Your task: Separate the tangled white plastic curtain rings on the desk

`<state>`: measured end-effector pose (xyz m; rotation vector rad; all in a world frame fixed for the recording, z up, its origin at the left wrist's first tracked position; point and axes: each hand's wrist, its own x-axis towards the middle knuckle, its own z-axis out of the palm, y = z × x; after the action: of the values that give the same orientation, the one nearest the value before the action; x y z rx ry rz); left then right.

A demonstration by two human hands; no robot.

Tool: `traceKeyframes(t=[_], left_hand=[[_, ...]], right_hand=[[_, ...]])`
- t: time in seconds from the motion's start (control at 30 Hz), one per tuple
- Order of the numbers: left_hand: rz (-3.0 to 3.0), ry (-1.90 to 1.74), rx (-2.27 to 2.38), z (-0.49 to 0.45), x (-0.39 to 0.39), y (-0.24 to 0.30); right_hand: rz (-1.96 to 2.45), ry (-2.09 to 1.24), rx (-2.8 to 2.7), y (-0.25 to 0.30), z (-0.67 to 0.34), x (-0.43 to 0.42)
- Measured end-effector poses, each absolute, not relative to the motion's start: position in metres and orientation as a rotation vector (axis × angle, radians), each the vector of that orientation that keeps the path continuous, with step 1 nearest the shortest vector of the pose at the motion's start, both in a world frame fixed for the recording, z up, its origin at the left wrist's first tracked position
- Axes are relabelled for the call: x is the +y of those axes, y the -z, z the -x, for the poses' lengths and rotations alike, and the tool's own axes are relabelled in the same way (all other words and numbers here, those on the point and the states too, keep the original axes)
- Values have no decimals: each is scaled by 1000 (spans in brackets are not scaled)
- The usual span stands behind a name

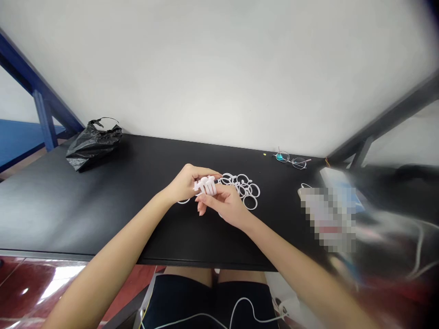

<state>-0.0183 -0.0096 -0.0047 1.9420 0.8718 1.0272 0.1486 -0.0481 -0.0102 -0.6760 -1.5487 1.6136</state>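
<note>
Black table, white wall

Part of stacked white rings hidden behind fingers of both hands; exact count too small to tell. Left hand covers most of lone ring, only lower arc showing. Right hand hides near side of ring pile; overlaps there hard to separate. Both forearms cut off by bottom edge. Inside of black bag not visible. Yellowish speck too small to identify. Item at right pixelated, surroundings blurred. White cable runs out of frame.
</note>
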Motion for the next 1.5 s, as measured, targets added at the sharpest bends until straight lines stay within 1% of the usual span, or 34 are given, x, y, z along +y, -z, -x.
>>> traceKeyframes(t=[0.23, 0.43, 0.57, 0.7, 0.8, 0.87, 0.93, 1.07, 1.13, 1.23, 1.33, 1.43, 1.5], left_hand=[[-1685, -981, 807, 10, -13, 7], [-1575, -957, 943, 10, -12, 5], [-1583, -1001, 945, 8, -12, 5], [-1590, -1018, 927, 8, -12, 7], [-1708, -969, 948, 14, -8, 7], [-1818, -956, 1039, 26, -3, 2], [-1875, -854, 1217, 47, 6, -7], [-1827, -287, 1687, 98, 30, -23], [-1743, -117, 1802, 118, 42, -24], [-1647, -112, 1720, 135, 56, -18], [-1546, -134, 1764, 145, 63, -17], [-1499, -198, 1841, 155, 61, -30], [-1574, -169, 1862, 157, 53, -42]], right_hand=[[642, -1445, -1672, 15, -151, -58], [626, -1251, -1841, 3, -153, -65], [627, -1297, -1769, 2, -152, -65], [614, -1446, -1535, 8, -147, -57], [600, -1509, -1426, 12, -147, -47], [646, -1491, -1364, 12, -150, -41], [732, -1451, -1293, 12, -154, -35], [881, -1381, -1140, 10, -161, -27], [910, -1335, -1095, 9, -163, -26], [935, -1253, -1079, 9, -164, -25], [948, -1212, -1064, 10, -165, -23], [954, -1195, -1048, 11, -165, -21], [960, -1184, -1049, 11, -165, -21]])
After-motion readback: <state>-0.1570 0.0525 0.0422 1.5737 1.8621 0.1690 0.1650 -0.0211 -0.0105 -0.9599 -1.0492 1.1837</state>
